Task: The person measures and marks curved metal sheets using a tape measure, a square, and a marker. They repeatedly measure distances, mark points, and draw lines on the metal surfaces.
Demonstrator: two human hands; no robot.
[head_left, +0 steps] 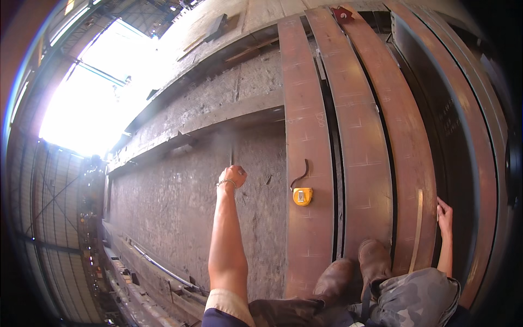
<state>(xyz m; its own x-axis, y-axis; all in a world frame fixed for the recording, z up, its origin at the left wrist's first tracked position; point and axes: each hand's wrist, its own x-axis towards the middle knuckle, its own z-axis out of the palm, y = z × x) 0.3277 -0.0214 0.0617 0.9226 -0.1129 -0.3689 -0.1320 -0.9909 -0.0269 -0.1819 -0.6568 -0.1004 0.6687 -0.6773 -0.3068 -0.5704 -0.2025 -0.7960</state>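
Rusty steel plates run lengthwise away; yellow tape measure between hands; left hand fingers clenched; right hand fingers unclear.

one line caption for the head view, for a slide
Crouched on rusty steel plates, a person stretches the left hand over a grey plate, right hand on a plate edge, yellow tape measure between.
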